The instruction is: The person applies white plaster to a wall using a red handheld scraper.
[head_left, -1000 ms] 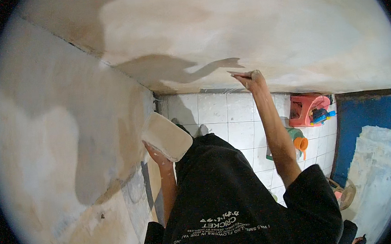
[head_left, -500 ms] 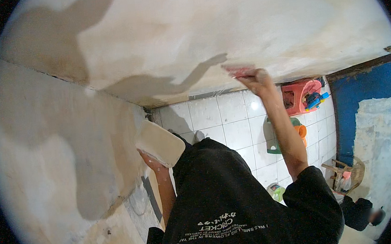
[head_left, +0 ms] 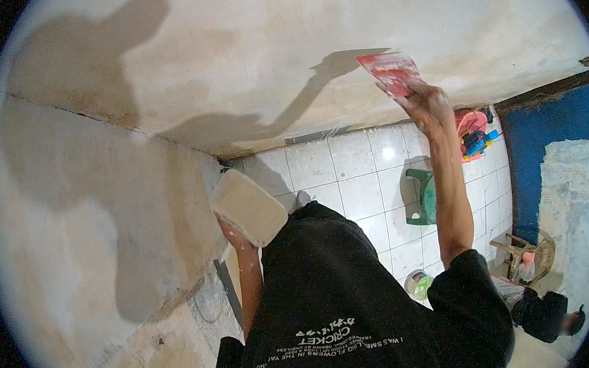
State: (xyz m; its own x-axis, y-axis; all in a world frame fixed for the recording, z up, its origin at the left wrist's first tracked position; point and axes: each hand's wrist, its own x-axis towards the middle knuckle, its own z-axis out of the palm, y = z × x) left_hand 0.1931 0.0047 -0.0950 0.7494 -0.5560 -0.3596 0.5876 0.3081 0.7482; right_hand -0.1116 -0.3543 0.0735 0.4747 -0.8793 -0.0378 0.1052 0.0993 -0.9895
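Observation:
My left hand [head_left: 235,233] grips a pale, rounded-rectangular tub [head_left: 248,205], apparently filled with cream paste, low beside the left-hand wall [head_left: 69,222]. My right hand [head_left: 427,109], dusted white, holds a red scraper [head_left: 391,70] smeared with white, raised at the patchy off-white wall [head_left: 261,27] ahead of me. The shadows of my arm and the blade fall on that wall; whether the blade touches it, I cannot tell.
On the white tiled floor [head_left: 357,193] are a green stool [head_left: 420,198], a pink stool [head_left: 471,125] holding blue items, and a small bucket [head_left: 420,285]. At right stand a wooden chair [head_left: 541,254] and a blue, partly white-coated panel [head_left: 522,128]. Another person [head_left: 543,316] is at lower right.
My right hand has moved up and to the right, turning the scraper's red face into view. The other person at lower right has come further into the picture.

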